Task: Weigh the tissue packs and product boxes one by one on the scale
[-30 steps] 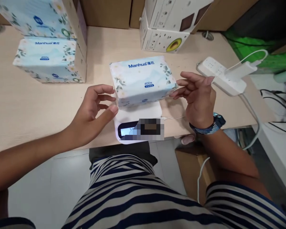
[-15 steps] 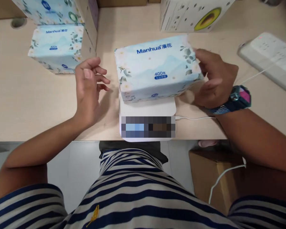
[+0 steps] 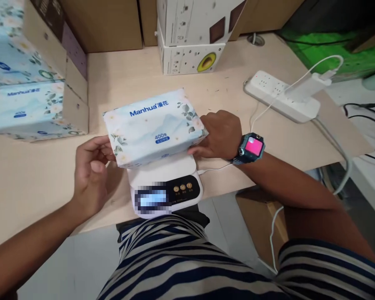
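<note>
A pale blue flowered tissue pack [image 3: 154, 127] lies on a white kitchen scale [image 3: 168, 183] at the table's front edge. My left hand [image 3: 89, 175] grips the pack's left end, fingers curled round its corner. My right hand [image 3: 220, 133], with a teal watch on the wrist, grips the pack's right end, its fingertips hidden behind and under the pack. The scale's display faces me and is blurred out.
More tissue packs [image 3: 25, 110] sit in an open cardboard box [image 3: 67, 62] at the left. A white box with an avocado picture [image 3: 190, 56] stands at the back. A white power strip [image 3: 281, 100] with a plugged-in charger lies at the right, cables hanging off the table [image 3: 128, 79].
Both hands were apart from the pack a second ago. The right hand closed on its right end first; now the left hand has taken the left end too.
</note>
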A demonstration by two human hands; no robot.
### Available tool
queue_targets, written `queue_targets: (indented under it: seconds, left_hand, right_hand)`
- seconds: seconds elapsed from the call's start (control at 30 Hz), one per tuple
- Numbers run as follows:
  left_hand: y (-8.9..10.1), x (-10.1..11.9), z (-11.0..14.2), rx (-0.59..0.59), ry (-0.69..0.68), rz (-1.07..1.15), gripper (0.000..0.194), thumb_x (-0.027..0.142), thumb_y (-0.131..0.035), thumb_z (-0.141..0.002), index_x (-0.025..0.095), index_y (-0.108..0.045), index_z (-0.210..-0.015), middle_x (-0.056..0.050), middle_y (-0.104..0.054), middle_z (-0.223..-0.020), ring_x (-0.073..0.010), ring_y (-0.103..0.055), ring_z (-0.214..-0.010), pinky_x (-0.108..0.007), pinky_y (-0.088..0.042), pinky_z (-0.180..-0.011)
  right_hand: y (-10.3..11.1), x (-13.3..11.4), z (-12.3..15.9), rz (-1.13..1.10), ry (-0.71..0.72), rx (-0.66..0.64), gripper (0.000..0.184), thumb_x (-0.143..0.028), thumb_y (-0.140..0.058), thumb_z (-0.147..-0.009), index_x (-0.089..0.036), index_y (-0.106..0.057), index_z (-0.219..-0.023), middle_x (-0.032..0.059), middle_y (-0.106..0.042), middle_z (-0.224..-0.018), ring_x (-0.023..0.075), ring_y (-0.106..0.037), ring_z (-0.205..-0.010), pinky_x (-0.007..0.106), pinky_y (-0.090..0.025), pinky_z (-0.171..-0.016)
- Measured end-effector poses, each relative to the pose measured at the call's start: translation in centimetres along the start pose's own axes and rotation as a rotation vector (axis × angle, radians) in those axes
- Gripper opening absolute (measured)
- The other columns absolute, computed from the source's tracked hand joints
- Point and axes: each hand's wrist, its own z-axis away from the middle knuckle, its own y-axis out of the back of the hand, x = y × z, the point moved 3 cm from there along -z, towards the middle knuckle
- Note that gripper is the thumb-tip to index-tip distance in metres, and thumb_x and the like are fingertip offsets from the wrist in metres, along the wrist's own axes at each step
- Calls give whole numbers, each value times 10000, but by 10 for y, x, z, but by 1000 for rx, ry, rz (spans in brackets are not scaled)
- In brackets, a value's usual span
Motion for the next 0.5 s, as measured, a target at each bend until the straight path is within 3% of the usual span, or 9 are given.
queue_targets:
  seconds: [0.1,0.2,0.33,0.5]
  left_hand:
    - [0,-3,6,-91,-120,-74,587,746,-609,-994,418,-637,-1481,-58,-692,-1333,-232,-717,-1122,-435,-668,-936]
    - [-1,-3,8,-162,-97,-119,626,763,-637,-968,442,-583,-1503,-69,-630,-1423,-270,-692,-1254,-476,-664,-1007]
    - [-4,3,7,-213,-75,-188,634,742,-635,-978,398,-519,-1499,-83,-585,-1463,-298,-666,-1299,-522,-653,-1044]
    - [-4,5,5,-236,-103,-236,705,790,-624,-961,365,-493,-1509,-83,-571,-1486,-286,-648,-1306,-497,-638,-1039]
  right_hand:
    - [4,0,6,-54,15,50,867,-936,-219,-970,-201,-665,-860,62,-561,-654,178,-420,-630,372,-242,-643]
    - [6,5,11,-145,-64,-13,817,-992,-311,-906,-232,-524,-695,69,-528,-639,176,-417,-632,379,-266,-654]
    - [4,10,15,-125,-144,-178,852,-1079,-360,-788,-245,-495,-680,83,-543,-655,215,-520,-679,394,-339,-665]
    - [5,9,20,-95,-131,-195,819,-1045,-400,-812,-245,-548,-713,99,-557,-686,248,-556,-712,411,-378,-687]
